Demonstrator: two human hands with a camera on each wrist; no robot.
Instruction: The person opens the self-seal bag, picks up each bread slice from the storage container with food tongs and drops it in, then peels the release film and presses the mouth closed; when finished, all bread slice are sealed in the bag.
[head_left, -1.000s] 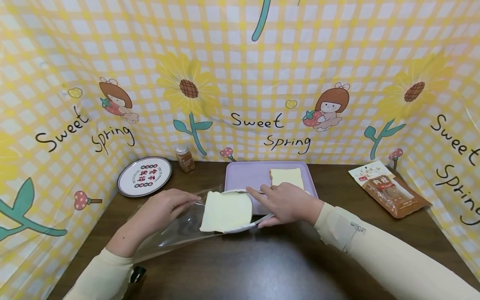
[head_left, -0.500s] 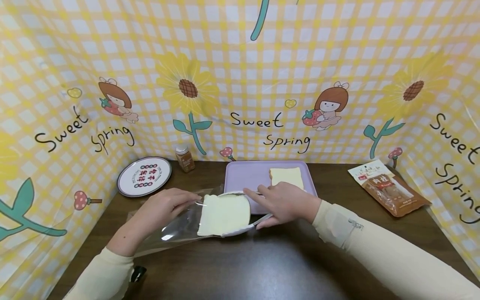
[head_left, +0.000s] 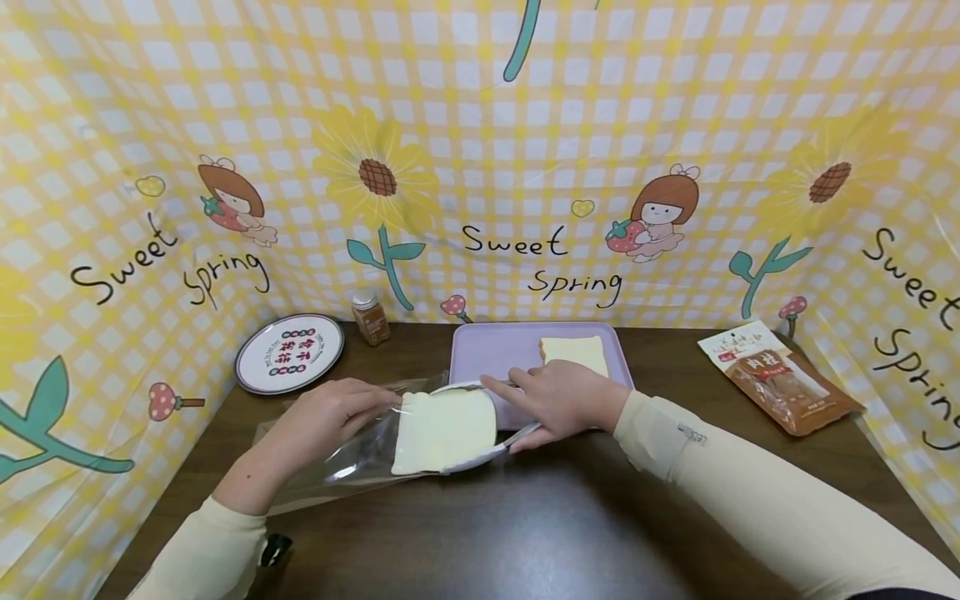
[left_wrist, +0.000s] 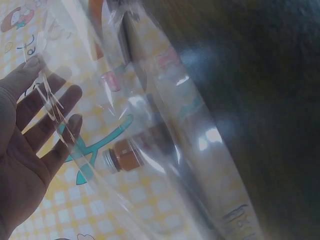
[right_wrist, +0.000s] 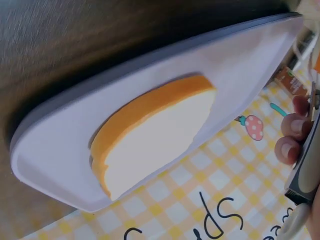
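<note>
One view, the right wrist's, best shows the crust of the rear slice (right_wrist: 155, 142) on the lilac tray (right_wrist: 55, 165). Another bread slice (head_left: 446, 433) lies near nine o'clock from the right hand (head_left: 561, 404), gripping tongs (head_left: 480, 459), and three o'clock from the left hand (head_left: 330, 414), pinching a clear bag (head_left: 356, 468). The tongs' tips are hidden.

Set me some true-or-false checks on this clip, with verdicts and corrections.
1. The left hand holds the clear bag. True.
2. The white tongs are in the left hand. False: the right hand holds them.
3. The purple tray has no bread on it. False: a bread slice lies on it.
4. The brown packet lies to the right of the purple tray. True.
5. The small jar stands right of the purple tray. False: it stands to the left, near the round plate.
</note>
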